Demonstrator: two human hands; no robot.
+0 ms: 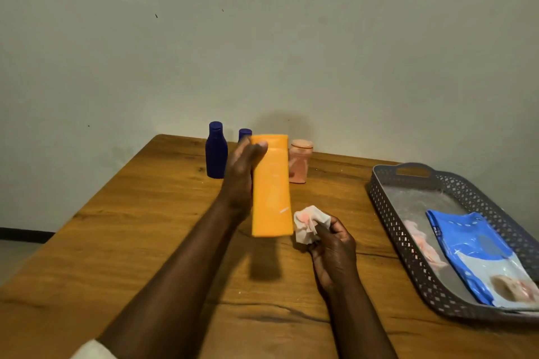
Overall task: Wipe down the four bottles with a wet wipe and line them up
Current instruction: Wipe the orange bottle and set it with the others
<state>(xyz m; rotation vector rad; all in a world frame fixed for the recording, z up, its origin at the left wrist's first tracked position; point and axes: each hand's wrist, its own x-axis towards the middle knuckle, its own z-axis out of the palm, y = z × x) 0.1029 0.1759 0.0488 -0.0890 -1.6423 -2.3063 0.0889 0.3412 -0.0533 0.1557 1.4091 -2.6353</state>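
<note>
My left hand (pixel 240 181) holds a tall orange bottle (pixel 271 186) up off the table, fingers round its upper part. Just right of the bottle's lower end, my right hand (pixel 332 245) pinches a crumpled white wet wipe (pixel 309 223) that has pink stains. At the table's far edge stand a dark blue bottle (pixel 216 150), a second blue bottle (pixel 245 134) mostly hidden behind my left hand, and a small pink bottle (pixel 300 162).
A grey perforated tray (pixel 388 207) sits at the right of the wooden table (pixel 131 227). It holds a blue wet-wipe pack (pixel 478 253) and a used pinkish wipe (pixel 423 239). A plain wall rises behind the table.
</note>
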